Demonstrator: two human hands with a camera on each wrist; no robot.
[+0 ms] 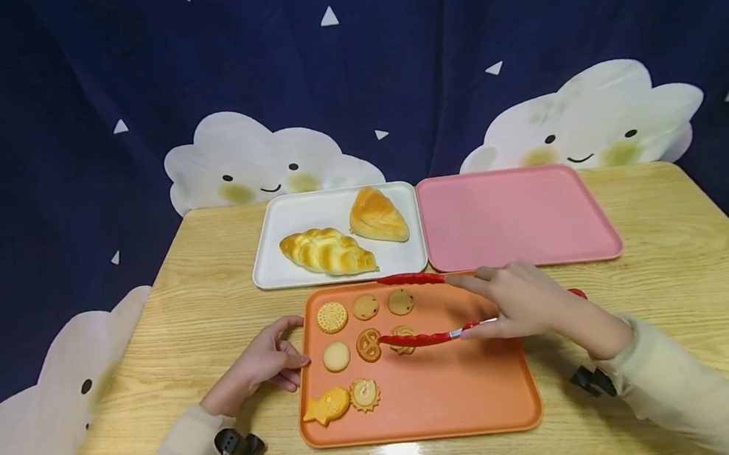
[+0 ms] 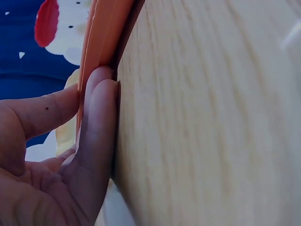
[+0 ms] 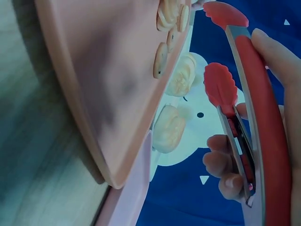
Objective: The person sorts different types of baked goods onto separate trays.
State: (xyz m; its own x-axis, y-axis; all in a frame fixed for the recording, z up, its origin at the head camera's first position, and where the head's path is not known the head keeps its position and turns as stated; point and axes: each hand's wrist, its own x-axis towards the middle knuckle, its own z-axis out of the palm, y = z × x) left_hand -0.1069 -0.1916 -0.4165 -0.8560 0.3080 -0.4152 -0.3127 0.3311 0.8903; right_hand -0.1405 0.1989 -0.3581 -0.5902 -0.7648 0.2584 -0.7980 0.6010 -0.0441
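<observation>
My right hand (image 1: 524, 302) grips a pair of red-and-silver tongs (image 1: 419, 339), thumb on one arm and fingers round the other. The tongs' red scalloped tips are spread wide, with nothing between them, above the orange tray (image 1: 450, 404). In the head view the lower tip overlaps a swirl cookie (image 1: 402, 331) and reaches a pretzel cookie (image 1: 369, 346). At the tray's left rim, my left hand (image 1: 265, 360) pinches the edge. The left wrist view shows the thumb (image 2: 51, 110) on the rim and other fingers against its outer side.
More cookies lie on the orange tray's left half, including a fish-shaped one (image 1: 327, 406). Behind it a white tray (image 1: 267, 267) bears a braided bread (image 1: 327, 251) and a triangular pastry (image 1: 377, 216). Beside that is a pink tray (image 1: 510, 216). All stand on a wooden table (image 1: 197, 289).
</observation>
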